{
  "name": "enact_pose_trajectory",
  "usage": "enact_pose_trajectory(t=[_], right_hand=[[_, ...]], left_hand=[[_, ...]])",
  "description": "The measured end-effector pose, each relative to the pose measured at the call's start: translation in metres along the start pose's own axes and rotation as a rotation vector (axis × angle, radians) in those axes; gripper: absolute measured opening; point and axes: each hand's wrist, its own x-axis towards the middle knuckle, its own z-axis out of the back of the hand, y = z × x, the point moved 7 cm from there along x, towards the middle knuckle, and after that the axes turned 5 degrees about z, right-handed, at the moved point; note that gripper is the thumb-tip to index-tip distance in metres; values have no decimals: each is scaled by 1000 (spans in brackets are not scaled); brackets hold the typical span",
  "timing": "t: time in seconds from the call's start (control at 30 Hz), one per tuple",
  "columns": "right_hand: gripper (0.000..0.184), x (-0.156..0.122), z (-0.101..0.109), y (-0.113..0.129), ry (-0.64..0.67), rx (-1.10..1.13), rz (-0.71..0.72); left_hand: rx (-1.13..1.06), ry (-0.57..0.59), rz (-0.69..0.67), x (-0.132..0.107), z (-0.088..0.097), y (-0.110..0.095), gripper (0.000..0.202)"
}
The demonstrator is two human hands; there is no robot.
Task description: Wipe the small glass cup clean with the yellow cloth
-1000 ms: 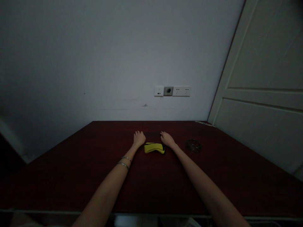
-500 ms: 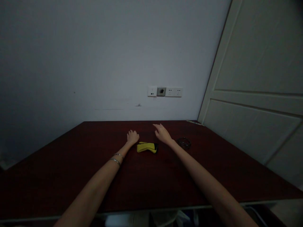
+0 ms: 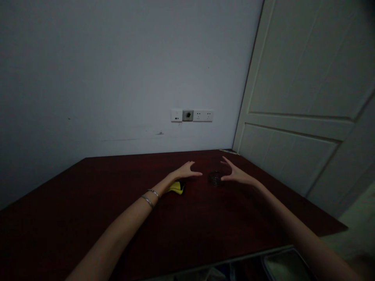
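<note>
My left hand [image 3: 187,170] is open, thumb and fingers apart, and reaches across the dark red table top with nothing in it. Partly hidden below its wrist lies a folded yellow cloth-like item [image 3: 176,188] with a black end. Two silvery bracelets [image 3: 150,198] circle my left forearm. My right hand [image 3: 234,173] is also open, its thumb and fingers spread at the right side of a small dark round object [image 3: 215,178]. That object looks see-through or coiled; the dim light hides its kind. Whether my right thumb touches it, I cannot tell.
The table [image 3: 117,187] meets a pale wall with a row of sockets [image 3: 202,115]. A panelled white door [image 3: 287,144] stands at the right. A flat strip [image 3: 230,152] lies at the far right corner. Below the front edge, a container [image 3: 287,265] shows among dark items.
My left hand has moved right, from beside the yellow item to beyond it. My right hand has moved right to the dark round object, its fingers spreading. The view has turned slightly right.
</note>
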Motion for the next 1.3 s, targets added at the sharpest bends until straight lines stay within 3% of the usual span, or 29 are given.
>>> enact_pose_trajectory(t=[0.2, 0.33, 0.53, 0.67, 1.1, 1.3], right_hand=[[118, -11, -6, -21, -3, -77, -51], [117, -11, -12, -34, -6, -45, -70], [114, -11, -22, -39, -2, -34, -53], [112, -11, -23, -42, -21, -22, -63], [113, -10, -23, -47, -71, 24, -80], [113, 1, -24, -25, -99, 24, -78]], left_hand=[[30, 204, -52, 22, -47, -31, 117], [43, 227, -95, 31, -59, -38, 119], [42, 223, -221, 33, -69, -53, 94], [23, 211, -275, 30, -71, -61, 82], [-49, 141, -213, 33, -67, -56, 88], [-63, 107, -241, 29, -46, -57, 83]])
